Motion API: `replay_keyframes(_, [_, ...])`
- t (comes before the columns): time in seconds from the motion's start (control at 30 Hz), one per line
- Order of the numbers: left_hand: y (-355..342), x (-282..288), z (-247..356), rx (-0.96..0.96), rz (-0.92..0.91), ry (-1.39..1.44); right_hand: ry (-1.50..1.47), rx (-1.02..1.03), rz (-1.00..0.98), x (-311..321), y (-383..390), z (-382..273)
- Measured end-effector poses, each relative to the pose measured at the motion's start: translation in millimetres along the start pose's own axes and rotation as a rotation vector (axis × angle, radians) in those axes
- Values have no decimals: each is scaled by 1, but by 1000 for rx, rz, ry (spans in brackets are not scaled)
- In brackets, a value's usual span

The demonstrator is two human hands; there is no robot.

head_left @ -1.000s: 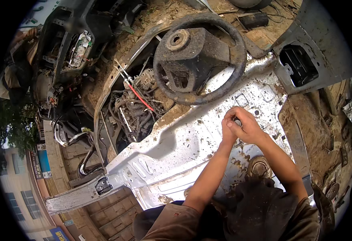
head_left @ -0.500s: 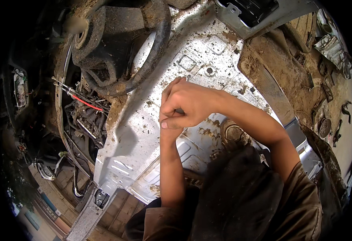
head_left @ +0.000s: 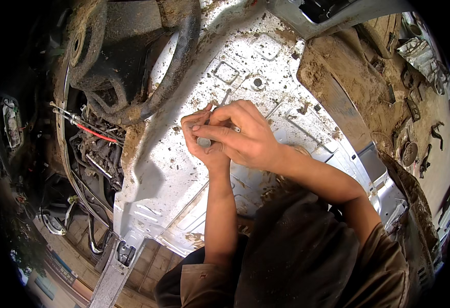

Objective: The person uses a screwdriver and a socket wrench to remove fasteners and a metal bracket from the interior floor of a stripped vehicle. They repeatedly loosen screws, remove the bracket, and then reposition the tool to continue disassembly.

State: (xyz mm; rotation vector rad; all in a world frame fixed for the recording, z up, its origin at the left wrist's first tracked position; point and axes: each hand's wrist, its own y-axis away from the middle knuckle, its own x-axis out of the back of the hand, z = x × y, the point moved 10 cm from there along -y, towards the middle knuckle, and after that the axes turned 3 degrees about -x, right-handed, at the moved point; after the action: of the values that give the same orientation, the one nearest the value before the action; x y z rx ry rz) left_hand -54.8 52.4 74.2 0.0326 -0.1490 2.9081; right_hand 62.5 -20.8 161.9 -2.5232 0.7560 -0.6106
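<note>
Fingers of the left hand (head_left: 192,139), the nearer, curled around a round grey piece (head_left: 203,142), axis unclear, inward of the silver panel's (head_left: 181,167) left edge. The right hand (head_left: 249,139) lay to its right, fingers bent, hold unclear.

Locate panel (head_left: 186,174) at center, beneath left hand (head_left: 199,132) and right hand (head_left: 249,139). Find part (head_left: 203,141) in left hand, beside right thumb. Note rod (head_left: 226,96) just ahead of both hands; unable to confirm contact. Find steering wheel (head_left: 180,64) ahead and left of hands, overlapping panel's left edge in view. Locate wiring (head_left: 92,153) left of panel, nearer than steering wheel, with cable (head_left: 97,134) across top. Find paving (head_left: 149,264) at panel's near left. Locate dirt (head_left: 332,72) right of panel, crumpled sheet (head_left: 421,57) farther right, hook (head_left: 436,133) nearer than sheet.
</note>
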Motion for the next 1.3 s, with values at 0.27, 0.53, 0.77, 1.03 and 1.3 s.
replay_keyframes(0.27, [-5,-34,19,-47,-280,-48,-39,-1,-125,-22,-12,3])
replay_keyframes(0.53, [3,30,-33,35,-100,-99,-86,7,-106,-23,-16,6])
replay_keyframes(0.77, [0,27,-18,-41,84,-308,-270,-71,-22,-9,-19,29])
replay_keyframes(1.03, [-12,-51,36,-6,-165,-213,-424,-2,-278,-29,-37,28])
replay_keyframes(1.3, [5,7,-19,-131,-45,-329,-415,3,-359,-35,-39,20])
